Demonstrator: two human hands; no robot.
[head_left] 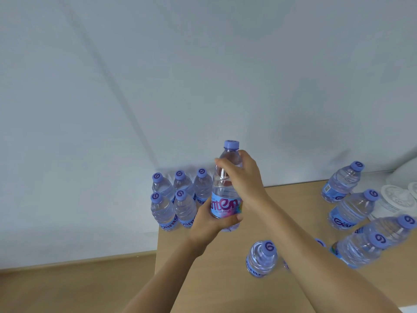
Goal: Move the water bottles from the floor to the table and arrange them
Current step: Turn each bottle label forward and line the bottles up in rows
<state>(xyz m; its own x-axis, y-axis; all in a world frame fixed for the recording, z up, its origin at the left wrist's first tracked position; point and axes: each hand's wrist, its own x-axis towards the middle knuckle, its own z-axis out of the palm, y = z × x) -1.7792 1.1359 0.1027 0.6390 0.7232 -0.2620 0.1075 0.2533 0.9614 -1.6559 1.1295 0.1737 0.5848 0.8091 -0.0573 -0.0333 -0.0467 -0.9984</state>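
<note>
Bottle (225,188) in the hands: clear glossy plastic, catching highlights on its ribbed shoulder; label (224,205) is showing as smooth printed film, cap (231,144) as matt lilac plastic. Counter (293,199) is presenting a smooth, matt, light wood-look surface. Wall (203,75) is reading flat, matt white. Floor (67,283) is appearing as smooth wood-look finish.
</note>
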